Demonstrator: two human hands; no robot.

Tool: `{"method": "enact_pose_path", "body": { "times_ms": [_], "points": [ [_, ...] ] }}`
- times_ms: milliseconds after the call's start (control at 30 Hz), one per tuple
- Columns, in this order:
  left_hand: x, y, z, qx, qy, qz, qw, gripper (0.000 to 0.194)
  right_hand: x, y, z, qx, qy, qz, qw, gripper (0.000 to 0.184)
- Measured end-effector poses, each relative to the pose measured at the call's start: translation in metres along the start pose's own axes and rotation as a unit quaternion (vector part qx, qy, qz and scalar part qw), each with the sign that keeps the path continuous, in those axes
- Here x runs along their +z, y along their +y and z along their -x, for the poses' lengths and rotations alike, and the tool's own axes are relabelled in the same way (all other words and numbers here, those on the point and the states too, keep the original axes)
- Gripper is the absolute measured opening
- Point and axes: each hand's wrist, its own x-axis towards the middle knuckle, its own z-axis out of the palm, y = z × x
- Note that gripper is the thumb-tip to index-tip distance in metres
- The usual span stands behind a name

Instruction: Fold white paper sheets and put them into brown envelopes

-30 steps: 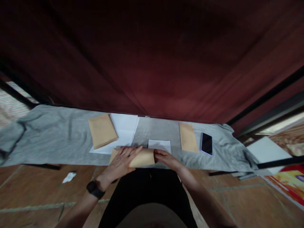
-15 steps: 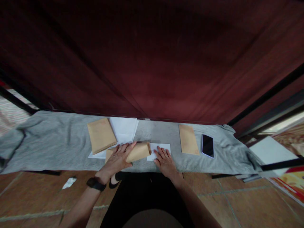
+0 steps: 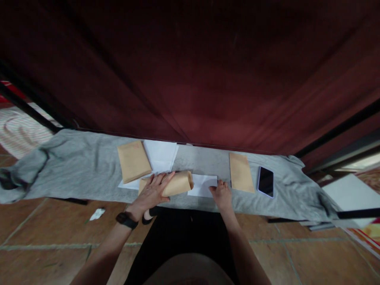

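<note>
Grey cloth (image 3: 89,166), left hand (image 3: 154,189) on envelope (image 3: 179,183) (mouth gaping)

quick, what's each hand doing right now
Left hand: spread flat, pressing on the brown envelope.
Right hand: fingers curled, at the white paper's edge.

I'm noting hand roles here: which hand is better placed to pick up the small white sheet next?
Right, most likely: the right hand is at the white sheet's right edge, while the left hand lies across the brown envelope.
</note>
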Motion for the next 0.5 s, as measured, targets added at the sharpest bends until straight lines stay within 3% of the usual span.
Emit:
{"method": "enact_pose_path", "body": {
  "times_ms": [167,333,500],
  "points": [
    [0.001,0.001,0.0,-0.008,0.01,0.006,1.0,0.112,-0.003,-0.003,-0.008,0.069,-0.052,-0.075,0.993,0.031],
    [-0.002,0.003,0.001,-0.016,0.001,0.011,1.0,0.112,-0.003,0.011,-0.01,0.066,0.012,-0.295,0.953,0.02],
    [0.0,0.003,0.004,-0.021,0.02,0.022,0.999,0.113,-0.022,0.027,-0.01,0.063,0.067,-0.366,0.926,0.029]
  ]
}}
